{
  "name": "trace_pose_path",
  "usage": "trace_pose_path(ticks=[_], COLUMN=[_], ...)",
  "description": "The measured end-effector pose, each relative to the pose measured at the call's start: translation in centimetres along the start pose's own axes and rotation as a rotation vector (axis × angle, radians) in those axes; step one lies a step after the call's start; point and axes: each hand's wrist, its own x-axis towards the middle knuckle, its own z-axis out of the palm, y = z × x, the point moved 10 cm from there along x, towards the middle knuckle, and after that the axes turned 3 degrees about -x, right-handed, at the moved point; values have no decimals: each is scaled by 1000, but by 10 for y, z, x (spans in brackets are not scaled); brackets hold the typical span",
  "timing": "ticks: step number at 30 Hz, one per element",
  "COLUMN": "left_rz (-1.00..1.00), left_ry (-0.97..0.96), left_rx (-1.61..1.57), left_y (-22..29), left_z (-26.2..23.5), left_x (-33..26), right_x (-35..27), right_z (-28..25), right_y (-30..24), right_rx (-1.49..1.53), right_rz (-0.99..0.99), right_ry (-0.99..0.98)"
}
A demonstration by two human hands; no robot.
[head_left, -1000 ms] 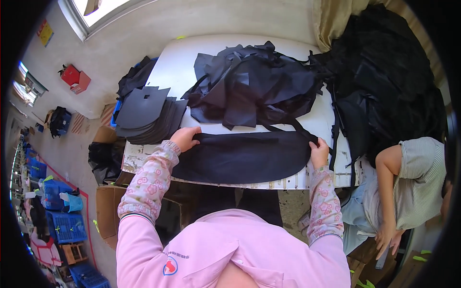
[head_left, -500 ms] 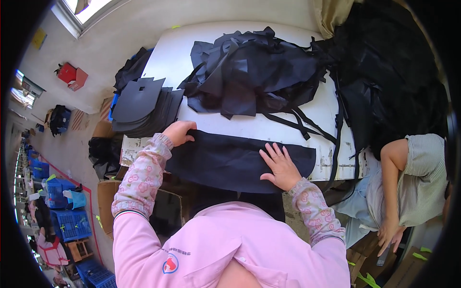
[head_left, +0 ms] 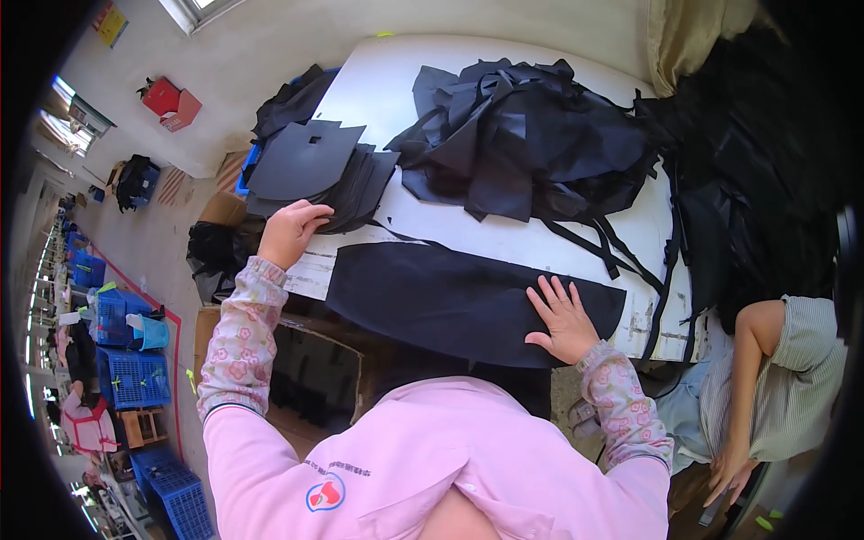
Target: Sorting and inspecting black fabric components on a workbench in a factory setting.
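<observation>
A dark fabric panel [head_left: 432, 297] lies along the near edge of the white table [head_left: 369, 76], partly hanging over it. My right hand [head_left: 565, 326] rests flat on its right part, fingers spread. Beyond the panel's left end, my left hand [head_left: 292, 234] is at the near edge of a stack of black, rounded panels [head_left: 301, 166]. Its thumb and fingers are drawn together there; whatever they may pinch is hidden. The top panel of the stack has a small square hole. A thin black strip [head_left: 409, 236] runs between the stack and the fabric panel.
A heap of black fabric pieces [head_left: 549, 135] with loose straps [head_left: 612, 247] covers the table's far middle. More black material [head_left: 756, 162] hangs at the right. A co-worker in a striped shirt [head_left: 805, 360] sits close by. Open cardboard boxes [head_left: 346, 337] stand below the table.
My left hand has left the fabric panel's left end and moved left to the stack's edge. My right hand stays flat on the panel. The whole view has shifted a little.
</observation>
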Motion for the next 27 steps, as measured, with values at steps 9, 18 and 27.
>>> trace_pose_path(ticks=[9, 18, 27], left_rz=[-10, 492, -493], left_ry=[451, 391, 75], left_rx=[-160, -74, 293], left_y=[-17, 133, -99], left_z=[-21, 2, 28], left_x=[-16, 12, 17], right_x=[10, 155, 163], right_z=[-14, -113, -74], right_y=[-4, -104, -104], right_rx=[-8, 1175, 1578], right_rz=[-6, -215, -119], right_ry=[-95, 322, 187])
